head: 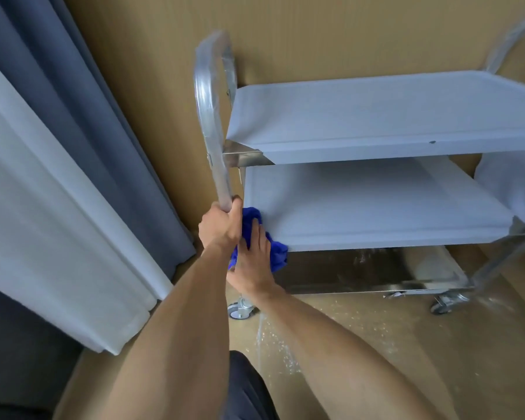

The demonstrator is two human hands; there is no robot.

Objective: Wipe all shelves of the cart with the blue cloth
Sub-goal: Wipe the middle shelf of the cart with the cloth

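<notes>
**Middle shelf wiped at its near left corner while the cart is steadied**

The left hand (220,227) is wrapped around the lower part of the cart's left handle tube (208,116), fingers curled tight on the metal; this grip is judged to be there to keep the wheeled cart from rolling under the push of the wiping. The right hand (250,259) is laid on the blue cloth (278,253), fingers fairly straight and pressing down, so that the cloth is bunched beneath the palm and held against the near left corner of the middle shelf (376,204). Part of the cloth is draped over the shelf's near edge and hangs just below it.

Above, the top shelf (376,116) is seen pale and bare. Below, the bottom shelf (361,268) shows bare shiny metal, and whether it has been wiped cannot be told. Two castors (240,307) are visible on the brown floor (376,344), near the left and right legs. To the left of the cart, a grey-blue curtain (73,101) and a white curtain (43,207) hang beside a tan wall (346,34).
</notes>
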